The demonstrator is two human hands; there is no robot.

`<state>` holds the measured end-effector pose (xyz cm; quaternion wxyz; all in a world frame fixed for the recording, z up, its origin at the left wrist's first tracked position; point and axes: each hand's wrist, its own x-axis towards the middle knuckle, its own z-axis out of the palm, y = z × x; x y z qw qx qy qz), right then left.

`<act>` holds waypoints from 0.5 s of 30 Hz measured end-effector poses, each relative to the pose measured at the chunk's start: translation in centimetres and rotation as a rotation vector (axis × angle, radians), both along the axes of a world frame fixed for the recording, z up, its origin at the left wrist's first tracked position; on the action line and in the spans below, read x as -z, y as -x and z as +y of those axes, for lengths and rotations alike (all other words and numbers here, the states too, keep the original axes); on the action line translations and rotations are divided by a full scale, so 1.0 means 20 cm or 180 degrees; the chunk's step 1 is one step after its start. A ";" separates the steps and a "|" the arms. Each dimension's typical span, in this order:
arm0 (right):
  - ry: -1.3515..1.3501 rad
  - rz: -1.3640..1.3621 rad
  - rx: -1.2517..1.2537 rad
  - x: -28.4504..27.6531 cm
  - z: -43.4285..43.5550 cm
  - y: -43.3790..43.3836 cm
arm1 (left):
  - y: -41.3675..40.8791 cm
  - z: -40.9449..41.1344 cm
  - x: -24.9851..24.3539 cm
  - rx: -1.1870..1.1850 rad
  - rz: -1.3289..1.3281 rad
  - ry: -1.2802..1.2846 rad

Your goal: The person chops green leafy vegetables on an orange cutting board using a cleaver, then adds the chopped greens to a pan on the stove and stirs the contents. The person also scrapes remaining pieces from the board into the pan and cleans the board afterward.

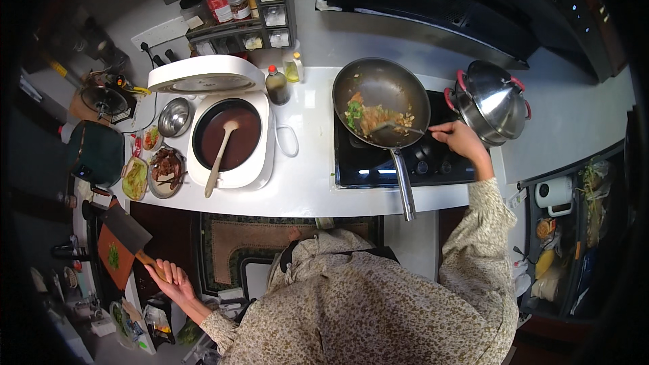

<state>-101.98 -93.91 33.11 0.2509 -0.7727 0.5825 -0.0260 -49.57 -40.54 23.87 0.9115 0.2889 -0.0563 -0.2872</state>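
My left hand (173, 282) grips the wooden handle of a cleaver (127, 228). Its broad blade slants up and left over an orange-brown cutting board (121, 276), where chopped greens (113, 255) lie. At the other side, my right hand (459, 141) holds the handle end of a spatula (388, 125). The spatula's head rests among cooked food (377, 116) with green pieces inside a dark wok (383, 73). That wok sits tilted on a black cooktop (365, 175), its steel handle (402, 182) pointing towards me over the counter edge.
A white rice cooker (263, 162), lid raised, holds dark red liquid and a ladle (219, 162). Left of it are a steel bowl (175, 117), a plate of meat (166, 172) and a dish of greens (134, 178). A lidded steel pot (489, 106) stands right; sauce bottle (277, 86) behind.
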 end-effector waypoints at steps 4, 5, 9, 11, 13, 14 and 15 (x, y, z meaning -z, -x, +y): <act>-0.0926 -0.1226 0.0737 0.06 -0.14 0.05 | 0.00 0.05 -0.02 -0.0070 -0.0068 0.0026; -0.0982 -0.1404 0.0819 0.05 -0.17 0.05 | 0.00 0.05 -0.02 -0.0078 -0.0083 0.0050; -0.1073 -0.2062 0.1067 0.09 -0.30 -0.01 | 0.03 0.05 -0.03 -0.0188 0.0031 0.0045; -0.0976 -0.2377 0.1220 0.21 -0.38 -0.07 | 0.03 0.04 -0.04 -0.0222 0.0083 0.0050; -0.0991 -0.2608 0.1249 0.33 -0.42 -0.16 | 0.02 0.04 -0.04 -0.0194 0.0080 0.0064; -0.0874 -0.2652 0.1317 0.40 -0.43 -0.17 | 0.02 0.02 -0.03 -0.0177 0.0055 0.0058; -0.0796 -0.2698 0.1361 0.44 -0.40 -0.25 | 0.02 0.03 -0.04 -0.0194 0.0015 0.0029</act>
